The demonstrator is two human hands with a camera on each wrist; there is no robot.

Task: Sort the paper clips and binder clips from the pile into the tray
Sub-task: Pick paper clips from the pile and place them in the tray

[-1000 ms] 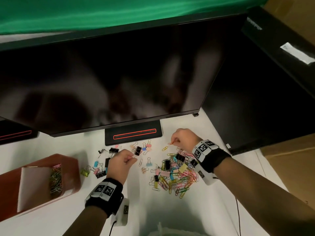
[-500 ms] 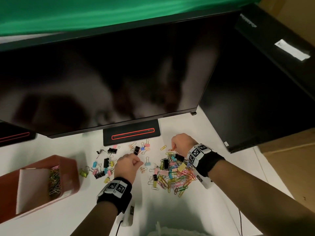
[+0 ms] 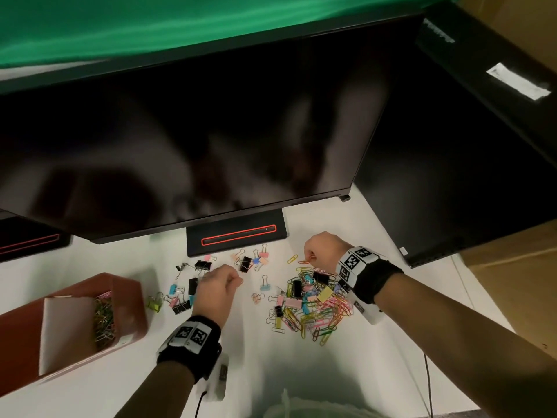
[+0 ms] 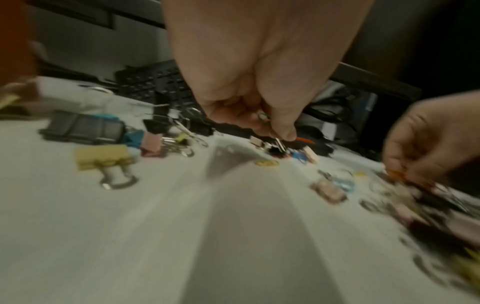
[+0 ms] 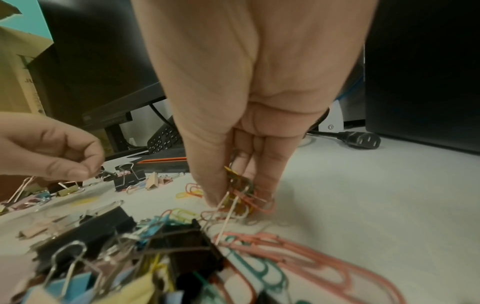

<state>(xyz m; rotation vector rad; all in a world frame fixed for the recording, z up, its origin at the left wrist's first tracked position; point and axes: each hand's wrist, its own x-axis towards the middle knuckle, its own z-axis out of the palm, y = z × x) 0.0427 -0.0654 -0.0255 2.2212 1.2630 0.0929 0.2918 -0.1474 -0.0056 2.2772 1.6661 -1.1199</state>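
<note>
A pile of coloured paper clips and binder clips (image 3: 313,303) lies on the white table. Loose binder clips (image 3: 180,297) are scattered to its left. At the pile's far edge my right hand (image 3: 310,259) pinches a small bunch of paper clips (image 5: 241,189) between thumb and fingers, just above the table. My left hand (image 3: 238,280) hovers between the scattered clips and the pile. Its fingers are curled round a small metal clip (image 4: 263,117), mostly hidden. The red-brown tray (image 3: 126,315) stands at the left, with paper clips (image 3: 104,321) in one compartment.
A large dark monitor (image 3: 180,131) overhangs the back of the table; its stand base (image 3: 236,239) sits just behind the clips. A second dark screen (image 3: 452,176) and a cardboard box (image 3: 512,297) flank the right. A power plug (image 5: 361,139) lies behind my right hand.
My left hand has drifted slightly right, toward the pile, still curled. My right hand has stayed at the pile's far edge with its pinch kept.
</note>
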